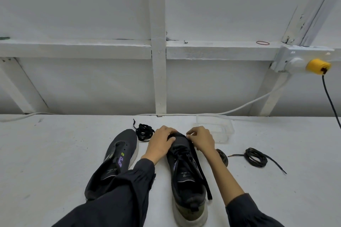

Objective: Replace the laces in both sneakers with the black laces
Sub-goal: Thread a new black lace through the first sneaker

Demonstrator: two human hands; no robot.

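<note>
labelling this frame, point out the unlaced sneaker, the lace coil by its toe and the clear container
unlaced sneaker [127, 141]: head view, on its toe upper
lace coil [144, 132]: head view, middle of the coil
clear container [228, 129]: head view, on its right wall

I see a white table [55, 153], a clear plastic container [226, 125] near its back edge, a white cable [258, 100] along the wall behind, a yellow plug [317, 66] in a grey socket box [285, 59] at right, its black cord [330, 101] hanging down, a red rubber band [262, 43] on the ledge [212, 47].
</note>
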